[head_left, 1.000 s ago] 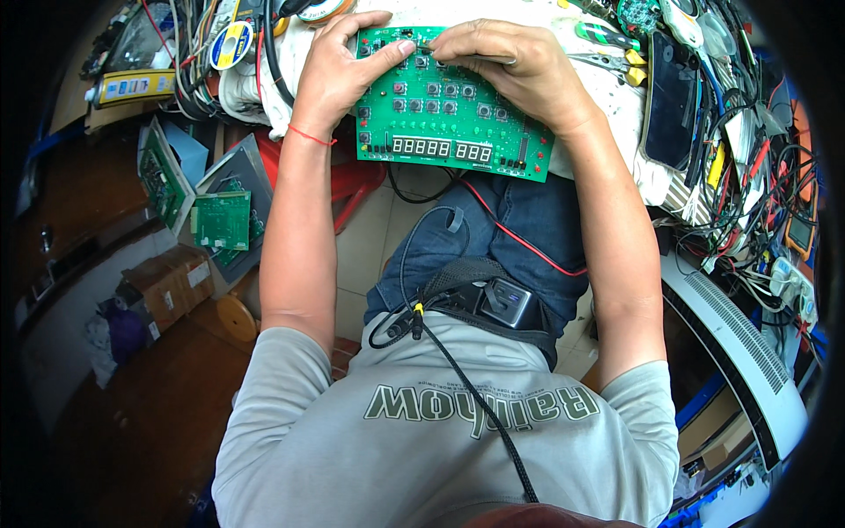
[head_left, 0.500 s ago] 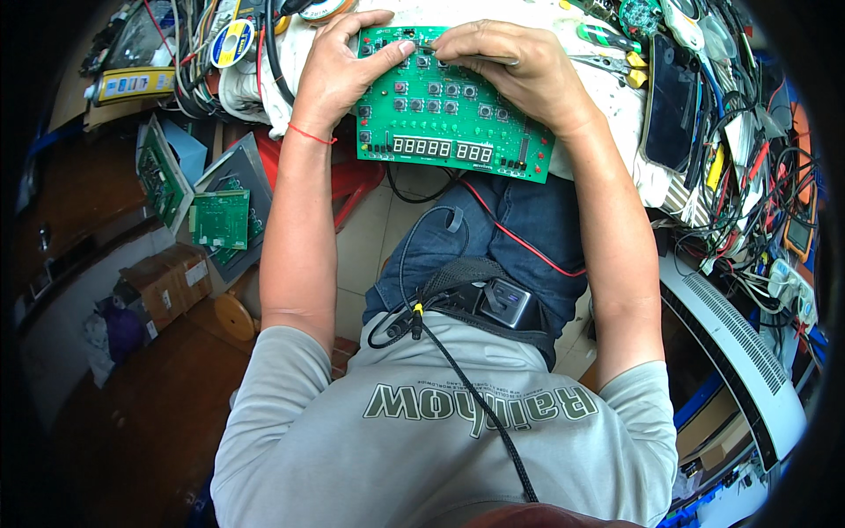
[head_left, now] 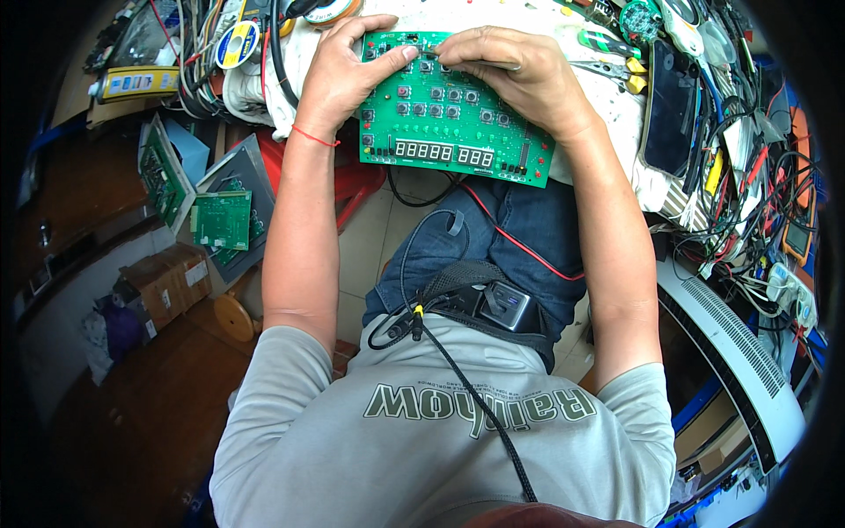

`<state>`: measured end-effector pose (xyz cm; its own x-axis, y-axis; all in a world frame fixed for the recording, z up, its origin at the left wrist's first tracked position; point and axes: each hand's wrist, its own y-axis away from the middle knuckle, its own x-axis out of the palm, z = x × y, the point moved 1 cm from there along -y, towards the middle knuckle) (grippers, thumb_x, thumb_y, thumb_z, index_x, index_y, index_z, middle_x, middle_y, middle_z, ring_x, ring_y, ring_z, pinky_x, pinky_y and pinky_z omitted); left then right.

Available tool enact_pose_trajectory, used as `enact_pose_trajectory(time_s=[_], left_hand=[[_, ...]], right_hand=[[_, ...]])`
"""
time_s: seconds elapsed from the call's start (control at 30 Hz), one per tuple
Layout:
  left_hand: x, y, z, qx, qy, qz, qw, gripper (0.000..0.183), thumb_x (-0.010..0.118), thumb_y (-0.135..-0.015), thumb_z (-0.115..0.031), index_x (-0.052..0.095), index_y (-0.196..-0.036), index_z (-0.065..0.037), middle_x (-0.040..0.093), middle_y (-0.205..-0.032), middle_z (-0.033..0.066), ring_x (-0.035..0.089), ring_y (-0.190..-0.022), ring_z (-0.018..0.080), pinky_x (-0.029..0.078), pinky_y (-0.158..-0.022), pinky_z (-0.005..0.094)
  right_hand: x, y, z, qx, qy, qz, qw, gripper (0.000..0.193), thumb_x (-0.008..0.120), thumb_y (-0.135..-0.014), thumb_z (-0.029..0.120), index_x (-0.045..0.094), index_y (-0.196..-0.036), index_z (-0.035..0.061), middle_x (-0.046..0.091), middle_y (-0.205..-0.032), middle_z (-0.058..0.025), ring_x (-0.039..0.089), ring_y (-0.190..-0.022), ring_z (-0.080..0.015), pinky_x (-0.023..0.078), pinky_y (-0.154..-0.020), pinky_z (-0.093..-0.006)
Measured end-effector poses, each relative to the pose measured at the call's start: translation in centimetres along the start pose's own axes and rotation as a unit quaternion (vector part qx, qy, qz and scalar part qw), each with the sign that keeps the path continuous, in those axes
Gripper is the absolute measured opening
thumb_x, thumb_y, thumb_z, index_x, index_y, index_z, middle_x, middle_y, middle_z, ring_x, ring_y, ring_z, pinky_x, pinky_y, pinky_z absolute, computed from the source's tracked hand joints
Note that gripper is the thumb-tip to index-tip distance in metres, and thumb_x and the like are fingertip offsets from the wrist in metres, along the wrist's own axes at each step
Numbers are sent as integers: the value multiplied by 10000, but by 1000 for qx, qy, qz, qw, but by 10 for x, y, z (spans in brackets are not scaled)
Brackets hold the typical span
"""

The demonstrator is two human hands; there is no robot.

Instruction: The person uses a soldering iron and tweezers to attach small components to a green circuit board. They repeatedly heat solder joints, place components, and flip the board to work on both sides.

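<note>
A green circuit board [head_left: 418, 132] with rows of push buttons and a digit display [head_left: 444, 153] rests at the near edge of the cloth-covered bench. My left hand [head_left: 343, 75] grips its upper left corner, the thumb lying on the face and the fingers round the far edge. Over the board's upper part, my right hand [head_left: 526, 77] is closed in a pinch, fingertips near the left thumb at the top row of parts. A thin metal tool [head_left: 500, 64] shows along the right fingers; its kind and tip are mostly hidden.
Pliers with yellow grips [head_left: 620, 70] and a dark phone-like panel [head_left: 671, 106] lie right of the board, beside tangled cables [head_left: 757, 167]. Solder spools [head_left: 238, 44] sit at the left, above a yellow can [head_left: 136, 84]. More circuit boards [head_left: 220, 220] stand lower left.
The board has shifted slightly down and to the right in view, with both hands along with it. Both hands keep the same hold.
</note>
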<state>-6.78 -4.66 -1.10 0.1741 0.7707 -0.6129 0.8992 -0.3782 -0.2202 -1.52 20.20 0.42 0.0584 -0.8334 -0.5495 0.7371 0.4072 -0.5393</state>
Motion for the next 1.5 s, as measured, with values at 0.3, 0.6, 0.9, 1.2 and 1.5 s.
enact_pose_trajectory(time_s=[0.3,0.6,0.9,1.2,1.5], left_hand=[[-1,1,-3,-7,11,-1,1000,589,902,-802,-379,736,-1219,2,699,-1192,146,660,-1142,274,505,-1013,366],[-1,1,-2,-10,14,5,1000,590,913,-798,-366,736,-1226,0,699,-1188,139,662,-1127,260,512,-1000,359],[1,1,-3,-23,36,5,999,583,908,-810,-349,731,-1234,10,691,-1199,146,661,-1128,253,516,-1001,356],[1,-1,-2,-18,9,7,1000,591,899,-806,-354,729,-1241,8,690,-1198,153,657,-1134,260,508,-1017,360],[1,-1,-3,-35,24,11,999,594,898,-806,-347,724,-1250,7,681,-1215,153,643,-1153,254,506,-1019,362]], right_hand=[[0,1,-1,-8,-3,-4,1000,215,771,-863,9,770,-1074,49,783,-1093,-78,759,-1020,-253,622,-874,-338],[0,1,-1,-20,-3,-10,1000,221,781,-858,5,770,-1074,50,782,-1087,-81,759,-1011,-256,620,-861,-342],[-1,0,0,-28,-9,-16,999,216,780,-864,0,773,-1074,47,780,-1086,-83,757,-1002,-257,617,-849,-347],[-1,0,-2,-13,-14,-18,1000,211,779,-869,11,775,-1078,43,781,-1090,-89,758,-1004,-261,617,-860,-343],[-1,-1,-2,3,-21,-17,1000,197,776,-879,27,777,-1075,46,784,-1076,-90,760,-998,-256,618,-861,-342]])
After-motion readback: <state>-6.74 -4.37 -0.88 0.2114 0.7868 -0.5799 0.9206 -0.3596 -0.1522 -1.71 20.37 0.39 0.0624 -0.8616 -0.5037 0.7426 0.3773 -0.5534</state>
